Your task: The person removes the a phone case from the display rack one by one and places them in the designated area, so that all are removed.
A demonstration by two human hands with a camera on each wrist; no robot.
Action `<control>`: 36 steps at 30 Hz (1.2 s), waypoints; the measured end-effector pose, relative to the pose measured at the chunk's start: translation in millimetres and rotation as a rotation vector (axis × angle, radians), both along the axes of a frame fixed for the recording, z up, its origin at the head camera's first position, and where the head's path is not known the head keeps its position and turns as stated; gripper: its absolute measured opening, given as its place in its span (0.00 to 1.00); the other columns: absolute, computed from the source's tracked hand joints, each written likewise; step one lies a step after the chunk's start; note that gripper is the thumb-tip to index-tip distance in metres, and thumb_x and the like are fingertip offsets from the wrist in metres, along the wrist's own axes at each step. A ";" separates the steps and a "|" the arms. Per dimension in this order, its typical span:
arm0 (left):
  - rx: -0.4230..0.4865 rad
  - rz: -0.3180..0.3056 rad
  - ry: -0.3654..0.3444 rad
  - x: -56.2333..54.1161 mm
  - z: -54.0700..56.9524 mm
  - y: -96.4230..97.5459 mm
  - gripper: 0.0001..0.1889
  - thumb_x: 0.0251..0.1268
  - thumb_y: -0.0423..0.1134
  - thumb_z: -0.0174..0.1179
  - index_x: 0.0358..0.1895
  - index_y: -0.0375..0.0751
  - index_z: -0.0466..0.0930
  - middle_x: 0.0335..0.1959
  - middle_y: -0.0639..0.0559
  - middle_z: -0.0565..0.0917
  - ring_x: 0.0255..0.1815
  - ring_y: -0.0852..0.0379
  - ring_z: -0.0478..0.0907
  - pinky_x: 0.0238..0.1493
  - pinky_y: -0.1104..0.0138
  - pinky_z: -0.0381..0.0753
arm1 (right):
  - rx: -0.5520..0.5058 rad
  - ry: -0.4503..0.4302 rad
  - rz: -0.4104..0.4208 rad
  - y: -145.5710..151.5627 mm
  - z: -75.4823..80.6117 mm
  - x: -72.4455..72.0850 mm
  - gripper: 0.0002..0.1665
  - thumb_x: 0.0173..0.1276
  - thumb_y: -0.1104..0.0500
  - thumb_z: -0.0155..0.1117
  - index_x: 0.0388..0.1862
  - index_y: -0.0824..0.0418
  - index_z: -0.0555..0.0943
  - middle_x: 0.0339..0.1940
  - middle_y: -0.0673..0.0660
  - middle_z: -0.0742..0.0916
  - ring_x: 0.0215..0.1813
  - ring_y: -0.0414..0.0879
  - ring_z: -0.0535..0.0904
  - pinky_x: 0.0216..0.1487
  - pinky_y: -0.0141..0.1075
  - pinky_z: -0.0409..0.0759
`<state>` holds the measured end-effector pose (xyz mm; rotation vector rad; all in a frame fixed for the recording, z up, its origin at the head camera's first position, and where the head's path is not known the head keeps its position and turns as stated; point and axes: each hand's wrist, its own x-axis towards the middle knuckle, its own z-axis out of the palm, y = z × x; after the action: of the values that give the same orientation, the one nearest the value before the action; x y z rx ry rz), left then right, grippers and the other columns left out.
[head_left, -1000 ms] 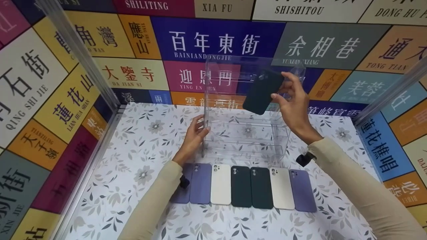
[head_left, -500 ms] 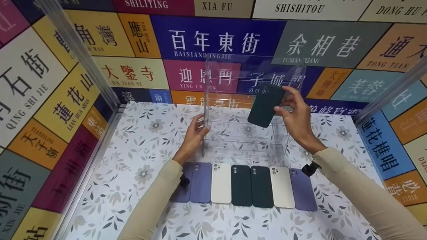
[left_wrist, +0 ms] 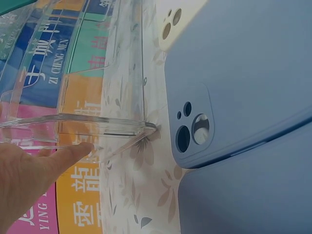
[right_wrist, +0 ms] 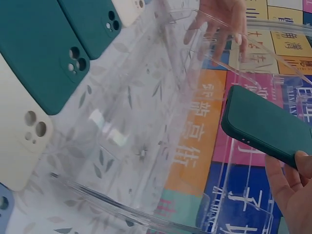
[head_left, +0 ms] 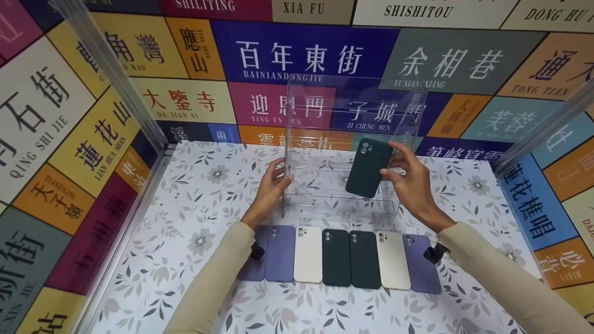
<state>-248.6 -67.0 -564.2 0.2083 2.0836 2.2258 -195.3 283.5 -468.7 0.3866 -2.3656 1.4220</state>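
My right hand [head_left: 410, 181] pinches a dark green phone case [head_left: 370, 168] by its right edge, thumb on the near side. The case is tilted in front of a clear acrylic display rack [head_left: 341, 204] with several stepped tiers. In the right wrist view the same green case [right_wrist: 268, 124] overlaps the rack's tiers, its bottom end pointing left. My left hand [head_left: 271, 185] holds the rack's left side panel, thumb at the front edge, other fingers partly hidden behind it. The left wrist view shows that hand [left_wrist: 39, 170] beside the panel.
In front of the rack lies a row of phone cases: purple [head_left: 280, 253], cream [head_left: 308, 255], dark green [head_left: 336, 257], another green [head_left: 364, 260], cream [head_left: 393, 260] and purple [head_left: 421, 264]. My left forearm partly covers the leftmost purple case. Printed sign walls [head_left: 301, 51] surround the floral tabletop [head_left: 199, 195].
My right hand has come down and slightly right with the green phone case, from the rack's upper part to its lower tiers. My left hand stays on the panel.
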 end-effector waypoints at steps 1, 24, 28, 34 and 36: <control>0.001 0.000 0.005 -0.1 -0.1 0.3 0.32 0.83 0.28 0.60 0.84 0.37 0.63 0.76 0.27 0.75 0.76 0.32 0.76 0.75 0.42 0.75 | 0.002 -0.001 0.005 1.2 -2.6 1.9 0.42 0.74 0.80 0.67 0.83 0.57 0.73 0.50 0.63 0.83 0.49 0.41 0.87 0.47 0.29 0.88; -0.003 0.003 -0.008 1.8 1.0 -0.3 0.32 0.83 0.29 0.60 0.84 0.36 0.63 0.76 0.26 0.75 0.76 0.30 0.76 0.75 0.42 0.75 | -0.050 -0.168 -0.001 29.6 -46.8 40.4 0.42 0.72 0.81 0.69 0.82 0.61 0.74 0.52 0.65 0.82 0.49 0.40 0.87 0.46 0.32 0.90; -0.009 0.007 0.006 1.3 1.4 -0.2 0.32 0.82 0.28 0.60 0.84 0.35 0.63 0.75 0.26 0.75 0.74 0.30 0.77 0.74 0.42 0.76 | -0.062 -0.209 -0.015 35.7 -51.8 47.6 0.42 0.72 0.81 0.69 0.82 0.62 0.73 0.53 0.66 0.82 0.49 0.40 0.87 0.45 0.33 0.90; -0.021 0.006 0.015 -2.0 -0.4 -0.3 0.32 0.81 0.28 0.60 0.83 0.33 0.63 0.75 0.25 0.75 0.75 0.31 0.77 0.73 0.43 0.78 | -0.075 -0.261 -0.031 46.6 -57.1 57.0 0.42 0.70 0.82 0.69 0.81 0.65 0.74 0.53 0.69 0.83 0.47 0.44 0.87 0.42 0.36 0.91; -0.024 0.006 0.013 -2.4 -0.4 -0.7 0.32 0.81 0.29 0.61 0.83 0.34 0.63 0.75 0.26 0.75 0.75 0.32 0.77 0.73 0.43 0.78 | -0.067 -0.278 -0.033 51.6 -58.9 60.2 0.42 0.69 0.82 0.69 0.81 0.65 0.74 0.53 0.69 0.83 0.46 0.46 0.88 0.42 0.37 0.91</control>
<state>-251.0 -67.6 -564.7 0.2148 2.1194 2.2070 -135.1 335.1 -527.6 0.1372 -2.5153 1.6265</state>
